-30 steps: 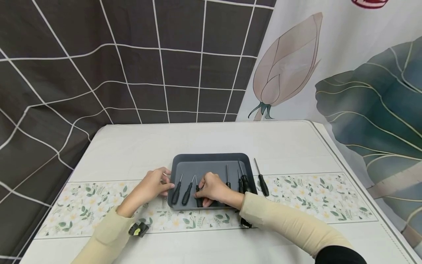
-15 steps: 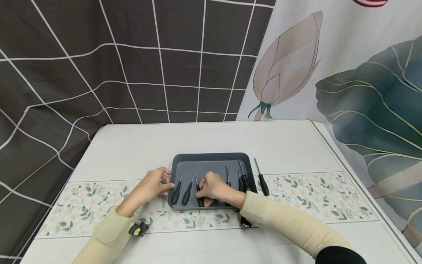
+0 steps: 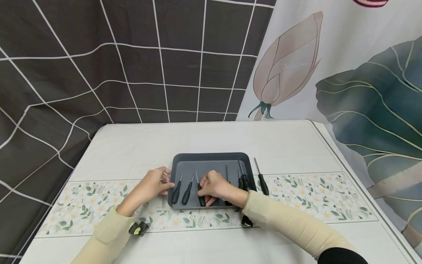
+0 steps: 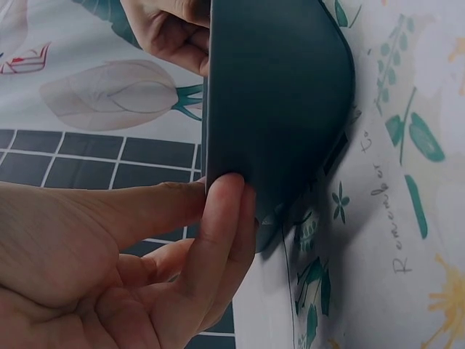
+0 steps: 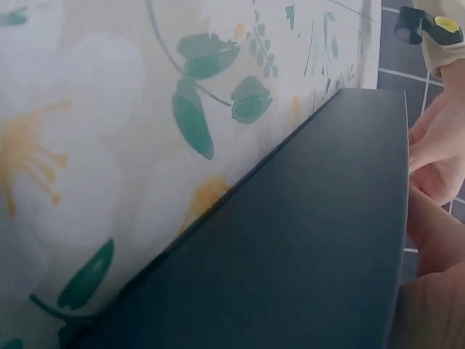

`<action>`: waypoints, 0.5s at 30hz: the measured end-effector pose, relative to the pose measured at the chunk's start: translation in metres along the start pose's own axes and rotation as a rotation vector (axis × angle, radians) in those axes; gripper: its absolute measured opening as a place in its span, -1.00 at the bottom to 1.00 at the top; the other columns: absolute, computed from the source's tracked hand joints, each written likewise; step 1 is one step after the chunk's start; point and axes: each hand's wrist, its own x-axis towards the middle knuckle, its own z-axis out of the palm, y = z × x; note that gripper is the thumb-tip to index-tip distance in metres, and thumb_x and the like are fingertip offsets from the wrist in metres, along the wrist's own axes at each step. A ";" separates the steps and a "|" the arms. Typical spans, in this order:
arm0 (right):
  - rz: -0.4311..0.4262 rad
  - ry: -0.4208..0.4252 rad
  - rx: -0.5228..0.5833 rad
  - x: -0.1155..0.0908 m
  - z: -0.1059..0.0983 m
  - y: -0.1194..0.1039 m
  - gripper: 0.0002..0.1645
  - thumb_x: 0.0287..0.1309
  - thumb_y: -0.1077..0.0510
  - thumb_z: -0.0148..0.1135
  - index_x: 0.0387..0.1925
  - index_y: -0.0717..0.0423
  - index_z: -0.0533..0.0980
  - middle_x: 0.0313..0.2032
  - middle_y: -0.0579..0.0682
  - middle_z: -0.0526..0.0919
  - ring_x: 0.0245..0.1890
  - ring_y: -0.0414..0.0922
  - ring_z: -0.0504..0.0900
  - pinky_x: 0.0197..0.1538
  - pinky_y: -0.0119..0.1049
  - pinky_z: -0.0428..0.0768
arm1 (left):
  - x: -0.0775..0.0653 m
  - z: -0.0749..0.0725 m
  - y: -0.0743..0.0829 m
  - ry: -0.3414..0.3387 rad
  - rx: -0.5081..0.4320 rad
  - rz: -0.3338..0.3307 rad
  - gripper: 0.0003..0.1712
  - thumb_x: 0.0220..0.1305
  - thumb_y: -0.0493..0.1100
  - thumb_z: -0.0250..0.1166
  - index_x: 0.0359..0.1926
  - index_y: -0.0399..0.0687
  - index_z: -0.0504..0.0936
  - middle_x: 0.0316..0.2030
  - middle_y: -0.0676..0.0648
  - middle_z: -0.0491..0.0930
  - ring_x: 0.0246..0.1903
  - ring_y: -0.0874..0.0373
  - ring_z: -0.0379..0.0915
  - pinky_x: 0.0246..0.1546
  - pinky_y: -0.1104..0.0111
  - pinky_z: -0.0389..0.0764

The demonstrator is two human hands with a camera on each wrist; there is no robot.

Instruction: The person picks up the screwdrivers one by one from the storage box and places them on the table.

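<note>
A grey rectangular tray [image 3: 207, 157] lies on the table with several black-handled screwdrivers in it. At its left side my left hand [image 3: 154, 184] pinches the rim; the left wrist view shows the thumb and fingers on either side of the tray wall [image 4: 280, 94]. My right hand [image 3: 215, 186] reaches into the tray and holds a small screwdriver [image 3: 202, 200] by its handle, shaft pointing away from me. To its left lie two similar screwdrivers, one nearer [image 3: 187, 193] and one by the left wall [image 3: 176, 192]. In the right wrist view the tray wall hides most of the right hand's fingers.
More screwdrivers [image 3: 245, 181] lie close together at the tray's right end, partly behind the right forearm. One screwdriver [image 3: 262, 184] rests on the table just outside the right wall. A floral band [image 3: 306, 198] crosses the white tablecloth [image 3: 148, 146]. Curtains hang behind.
My right hand has shifted slightly to the right with the screwdriver, which now lies a little farther from the two on the left. My left hand stays at the rim.
</note>
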 end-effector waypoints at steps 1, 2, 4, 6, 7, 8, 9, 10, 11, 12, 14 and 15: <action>0.004 0.001 0.006 0.000 -0.001 0.000 -0.80 0.12 0.47 0.32 -0.24 0.44 0.47 -0.62 0.20 0.60 -0.76 -0.05 0.60 -0.58 -0.16 0.74 | 0.000 0.000 0.000 0.000 0.002 -0.002 -0.49 0.22 -0.42 0.38 0.12 -0.60 0.42 -0.36 -0.15 0.63 -0.56 0.16 0.62 -0.53 0.45 0.72; 0.009 0.003 0.012 0.000 -0.001 0.000 -0.80 0.12 0.47 0.32 -0.24 0.44 0.47 -0.62 0.19 0.60 -0.76 -0.06 0.59 -0.58 -0.16 0.74 | 0.000 0.000 0.000 0.001 0.004 -0.003 -0.49 0.22 -0.42 0.38 0.12 -0.60 0.42 -0.36 -0.14 0.63 -0.56 0.17 0.62 -0.53 0.45 0.72; 0.018 0.009 0.021 0.001 -0.003 0.000 -0.80 0.13 0.47 0.32 -0.23 0.43 0.46 -0.61 0.19 0.60 -0.76 -0.08 0.59 -0.57 -0.15 0.75 | 0.000 0.000 0.000 0.000 0.006 -0.005 -0.49 0.22 -0.42 0.38 0.12 -0.60 0.42 -0.35 -0.15 0.63 -0.56 0.17 0.62 -0.53 0.44 0.72; 0.030 0.013 0.037 0.002 -0.005 0.000 -0.80 0.13 0.47 0.31 -0.22 0.43 0.46 -0.60 0.19 0.60 -0.75 -0.10 0.59 -0.56 -0.15 0.75 | 0.000 -0.001 0.000 -0.002 0.007 -0.005 -0.49 0.22 -0.41 0.38 0.12 -0.60 0.42 -0.34 -0.16 0.63 -0.56 0.17 0.62 -0.53 0.43 0.72; 0.035 0.014 0.048 0.002 -0.006 -0.001 -0.80 0.14 0.47 0.30 -0.22 0.43 0.46 -0.59 0.20 0.60 -0.75 -0.10 0.59 -0.55 -0.14 0.75 | 0.000 -0.001 0.000 -0.003 0.007 -0.003 -0.49 0.22 -0.41 0.37 0.12 -0.60 0.42 -0.34 -0.16 0.63 -0.56 0.17 0.62 -0.53 0.42 0.72; 0.042 0.014 0.058 0.002 -0.008 -0.001 -0.80 0.14 0.47 0.30 -0.21 0.43 0.46 -0.58 0.20 0.61 -0.75 -0.10 0.59 -0.54 -0.14 0.76 | 0.000 -0.001 0.000 -0.004 0.006 -0.002 -0.49 0.22 -0.41 0.37 0.12 -0.60 0.42 -0.33 -0.17 0.63 -0.56 0.16 0.62 -0.53 0.42 0.72; 0.047 0.014 0.066 0.002 -0.009 -0.002 -0.79 0.14 0.47 0.29 -0.21 0.43 0.45 -0.58 0.20 0.61 -0.75 -0.09 0.60 -0.54 -0.13 0.76 | 0.000 -0.001 0.000 -0.006 0.004 -0.001 -0.49 0.22 -0.41 0.37 0.12 -0.60 0.42 -0.33 -0.17 0.63 -0.56 0.16 0.62 -0.53 0.42 0.73; 0.051 0.013 0.075 0.002 -0.010 -0.002 -0.79 0.14 0.48 0.29 -0.20 0.43 0.45 -0.57 0.20 0.61 -0.75 -0.09 0.60 -0.53 -0.13 0.76 | 0.000 -0.001 0.000 -0.007 0.002 -0.001 -0.49 0.22 -0.41 0.37 0.12 -0.60 0.42 -0.33 -0.17 0.63 -0.56 0.16 0.62 -0.52 0.42 0.73; 0.055 0.012 0.083 0.002 -0.011 -0.003 -0.78 0.14 0.48 0.29 -0.20 0.44 0.45 -0.56 0.20 0.62 -0.75 -0.09 0.61 -0.53 -0.12 0.76 | 0.000 -0.001 0.000 -0.008 0.002 0.000 -0.49 0.22 -0.41 0.37 0.12 -0.61 0.42 -0.33 -0.18 0.63 -0.56 0.16 0.62 -0.52 0.42 0.73; 0.060 0.011 0.091 0.002 -0.012 -0.003 -0.78 0.14 0.48 0.29 -0.20 0.44 0.44 -0.56 0.20 0.62 -0.75 -0.09 0.61 -0.52 -0.12 0.76 | 0.000 -0.001 0.000 -0.009 0.001 0.000 -0.49 0.22 -0.41 0.37 0.12 -0.61 0.42 -0.32 -0.18 0.63 -0.56 0.16 0.62 -0.52 0.43 0.72; 0.065 0.004 0.104 0.001 -0.014 -0.004 -0.77 0.15 0.48 0.28 -0.18 0.45 0.43 -0.55 0.20 0.62 -0.75 -0.10 0.60 -0.51 -0.12 0.77 | 0.000 -0.001 0.000 -0.008 0.000 -0.004 -0.49 0.22 -0.41 0.37 0.13 -0.60 0.42 -0.32 -0.18 0.63 -0.55 0.16 0.62 -0.52 0.44 0.72; 0.063 -0.001 0.110 0.001 -0.015 -0.005 -0.77 0.15 0.48 0.28 -0.18 0.46 0.43 -0.54 0.20 0.62 -0.74 -0.11 0.60 -0.50 -0.12 0.77 | 0.000 -0.001 0.000 -0.007 0.001 -0.006 -0.49 0.22 -0.41 0.37 0.12 -0.60 0.42 -0.32 -0.18 0.63 -0.54 0.17 0.62 -0.52 0.44 0.72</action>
